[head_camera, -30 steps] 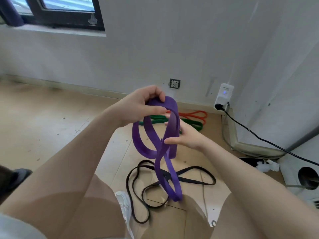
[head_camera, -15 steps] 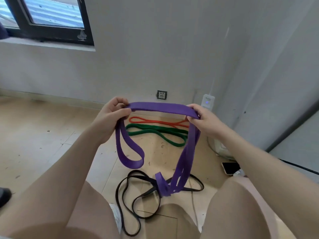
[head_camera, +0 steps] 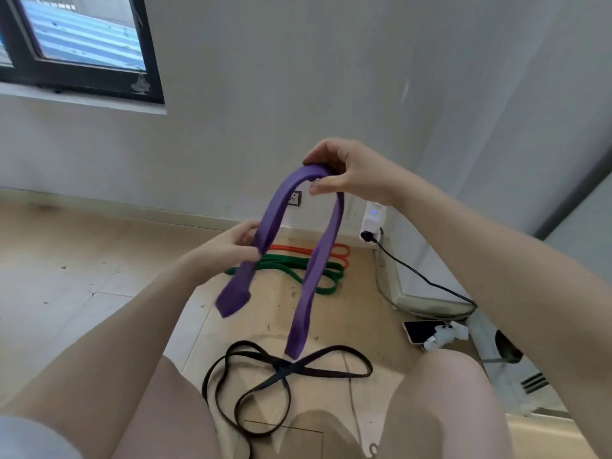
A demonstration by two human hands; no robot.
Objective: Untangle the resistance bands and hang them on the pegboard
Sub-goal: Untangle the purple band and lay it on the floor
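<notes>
Purple band (head_camera: 326,246) arched — both hands gripping; ends hanging above floor (head_camera: 82,293).

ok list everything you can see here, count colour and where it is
purple band: 1, purple, held up in both hands, draped in an arch with two ends hanging
black band: 1, black, on the floor between the knees, crossed over itself
green band: 1, green, on the floor by the wall
orange band: 1, orange, on the floor just behind the green one
phone: 1, dark screen, on the floor at right
charger: 1, white, plugged in at the wall, black cable running right
wall socket: 1, dark, low on the wall
window: 1, dark frame, upper left
left hand: pinches the left strand
right hand: grips the top of the arch
</notes>
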